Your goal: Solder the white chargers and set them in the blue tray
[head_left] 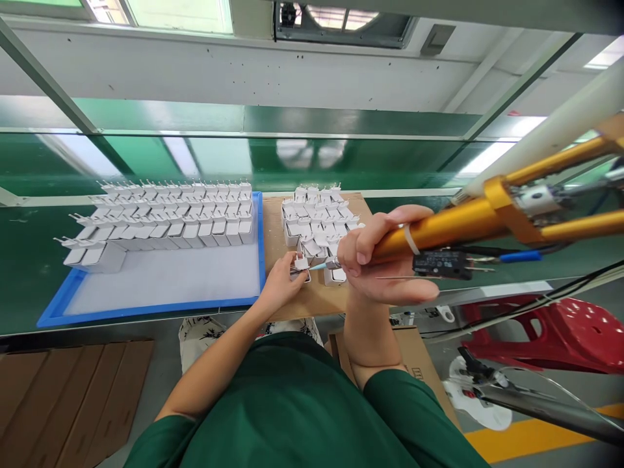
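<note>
My right hand (377,257) is wrapped round a gold-coloured dispensing tool (448,224) that carries a black switch (441,264) on its side. A pale blue tapered nozzle (318,266) sticks out from the tool to the left. Its tip is at a small white plug-like housing (302,263), which my left hand (280,281) holds at the near side of a cardboard sheet (316,296). Whether the nozzle touches the housing, I cannot tell. Just beyond, a group of similar white housings (314,218) stands on the cardboard, and one more (335,277) is to the right.
A blue-rimmed tray (262,247) on the left holds several rows of white housings (180,214). The tool's gold arm (570,149) reaches in from the right. A red stool (575,331) and cables stand at the lower right, and cardboard boxes (78,396) lie at the lower left.
</note>
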`<action>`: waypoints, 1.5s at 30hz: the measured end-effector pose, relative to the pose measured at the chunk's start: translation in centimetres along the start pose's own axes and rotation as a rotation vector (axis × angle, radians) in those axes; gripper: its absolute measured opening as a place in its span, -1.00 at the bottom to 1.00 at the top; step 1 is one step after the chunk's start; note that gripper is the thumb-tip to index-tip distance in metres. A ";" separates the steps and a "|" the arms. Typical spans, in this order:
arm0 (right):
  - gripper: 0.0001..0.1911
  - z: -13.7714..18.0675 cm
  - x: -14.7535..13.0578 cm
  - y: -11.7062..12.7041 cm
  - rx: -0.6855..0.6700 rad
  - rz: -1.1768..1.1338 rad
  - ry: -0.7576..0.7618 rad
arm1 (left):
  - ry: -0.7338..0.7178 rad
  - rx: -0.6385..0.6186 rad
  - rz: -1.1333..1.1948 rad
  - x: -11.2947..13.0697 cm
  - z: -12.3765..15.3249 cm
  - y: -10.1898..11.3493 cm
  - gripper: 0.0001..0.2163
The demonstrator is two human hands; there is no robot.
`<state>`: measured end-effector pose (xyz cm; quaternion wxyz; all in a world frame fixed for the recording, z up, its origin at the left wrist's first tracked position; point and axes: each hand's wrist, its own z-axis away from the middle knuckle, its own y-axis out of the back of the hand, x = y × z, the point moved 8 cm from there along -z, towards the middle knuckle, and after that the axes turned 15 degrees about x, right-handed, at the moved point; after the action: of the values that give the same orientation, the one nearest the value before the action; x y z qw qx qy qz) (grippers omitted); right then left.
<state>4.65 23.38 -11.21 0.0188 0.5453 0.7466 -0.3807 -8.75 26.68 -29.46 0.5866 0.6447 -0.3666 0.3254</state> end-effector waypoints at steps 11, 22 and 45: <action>-0.48 -0.1 -0.1 0.2 -0.004 0.025 -0.013 | -0.151 0.034 0.043 0.5 -0.5 -0.7 -0.65; -0.48 0.1 -0.3 0.1 -0.044 -0.080 -0.004 | -0.405 -0.062 -0.120 1.7 1.3 0.2 -0.44; -0.48 0.4 0.4 1.2 0.048 0.099 -0.034 | -0.379 -0.072 -0.086 0.8 1.4 0.3 -0.68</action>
<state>5.33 23.60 -12.30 0.0371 0.5753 0.7090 -0.4062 -8.59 25.18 -28.80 0.5432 0.6881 -0.4540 0.1593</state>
